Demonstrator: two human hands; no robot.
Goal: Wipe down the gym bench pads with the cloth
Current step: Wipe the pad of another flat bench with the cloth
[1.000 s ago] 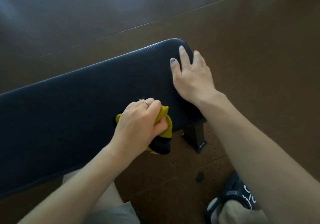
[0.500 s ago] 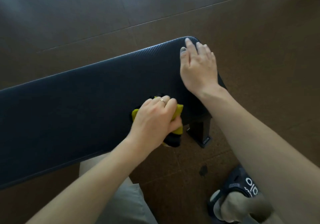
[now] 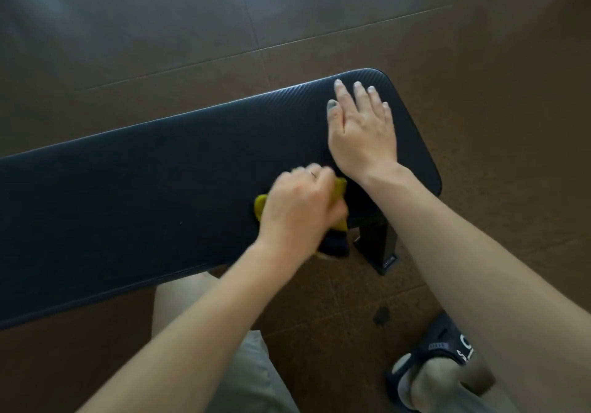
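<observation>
Left hand (image 3: 299, 211) grips the bunched yellow cloth (image 3: 435, 193) against the bench pad (image 3: 128, 188) near its right end, right hand (image 3: 363, 131) lies flat, holding nothing, bracing beyond it; recommend firm overlapping strokes covering the near edge.

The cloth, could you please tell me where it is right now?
In the head view, the cloth is bunched in the left hand on the pad's near right part, beside the right hand's wrist.

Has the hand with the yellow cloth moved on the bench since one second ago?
Yes. The left hand with the crumpled yellow cloth went from the black padded bench's near edge up onto it, closer to the flat right hand.
</observation>
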